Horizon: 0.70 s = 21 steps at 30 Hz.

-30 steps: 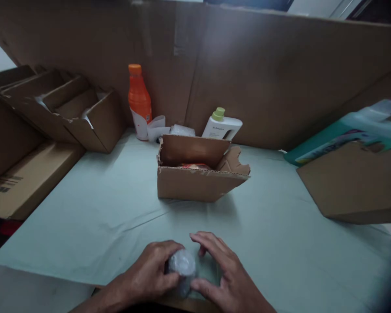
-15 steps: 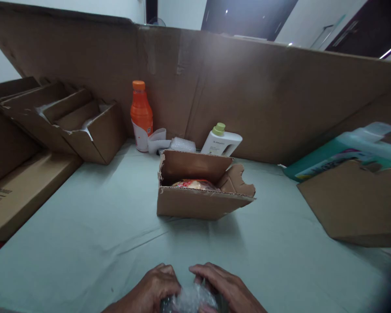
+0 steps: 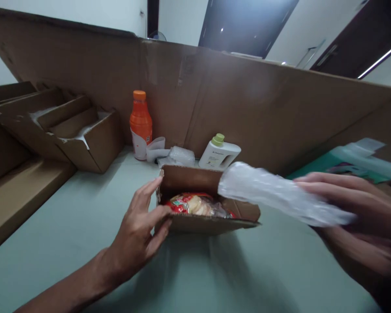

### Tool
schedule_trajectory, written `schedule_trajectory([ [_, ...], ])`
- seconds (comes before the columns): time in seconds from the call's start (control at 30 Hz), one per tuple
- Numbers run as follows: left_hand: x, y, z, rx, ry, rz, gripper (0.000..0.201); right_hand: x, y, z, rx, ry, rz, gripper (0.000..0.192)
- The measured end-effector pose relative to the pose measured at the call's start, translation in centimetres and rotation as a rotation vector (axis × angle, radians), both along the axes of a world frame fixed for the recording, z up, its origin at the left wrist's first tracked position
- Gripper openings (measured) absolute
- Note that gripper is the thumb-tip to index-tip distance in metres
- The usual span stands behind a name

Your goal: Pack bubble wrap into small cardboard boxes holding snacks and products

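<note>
Centrally, the small open brown cardboard box (image 3: pixel 208 213) holds a red snack packet (image 3: pixel 195 204), steadied by the open-fingered left hand (image 3: pixel 140 230), while the blurred right hand (image 3: pixel 355 217) grasps a bubble-wrap bundle (image 3: pixel 273 193), contents hidden.

- A pale green tabletop (image 3: pixel 84 217) is carrying everything in view.
- A small open cardboard box (image 3: pixel 208 224) is sitting at its middle, holding a red snack packet (image 3: pixel 195 204).
- An orange bottle (image 3: pixel 140 125), a white bottle with a green cap (image 3: pixel 219 153) and some bubble wrap (image 3: pixel 181 155) are standing along the cardboard back wall (image 3: pixel 263 104).
- Bigger open cartons (image 3: pixel 78 130) are lying at the left.
</note>
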<state>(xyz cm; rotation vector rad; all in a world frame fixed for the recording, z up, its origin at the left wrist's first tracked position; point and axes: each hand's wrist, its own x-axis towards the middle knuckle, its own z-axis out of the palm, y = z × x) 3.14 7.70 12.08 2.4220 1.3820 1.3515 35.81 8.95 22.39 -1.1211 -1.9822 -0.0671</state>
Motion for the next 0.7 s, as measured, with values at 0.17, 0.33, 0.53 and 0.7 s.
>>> schedule_trajectory([
  [0.17, 0.5, -0.9, -2.0, -0.033, -0.105, -0.073, 0.034, -5.1, 6.0, -0.3, -0.063, -0.317, 0.285, 0.024],
  [0.33, 0.5, -0.8, -1.7, -0.071, -0.11, -0.07, 0.035, -10.2, 9.4, -2.6, -0.086, -0.727, 0.301, 0.02],
  [0.53, 0.3, -0.5, -1.9, -0.108, -0.109, -0.083, 0.031, -13.8, 11.3, -5.0, -0.218, -1.063, 0.405, 0.018],
  [0.7, 0.6, 0.2, -1.9, -0.105, -0.202, -0.063, 0.025, -12.3, 11.7, -4.1, -0.328, -0.907, 0.364, 0.043],
])
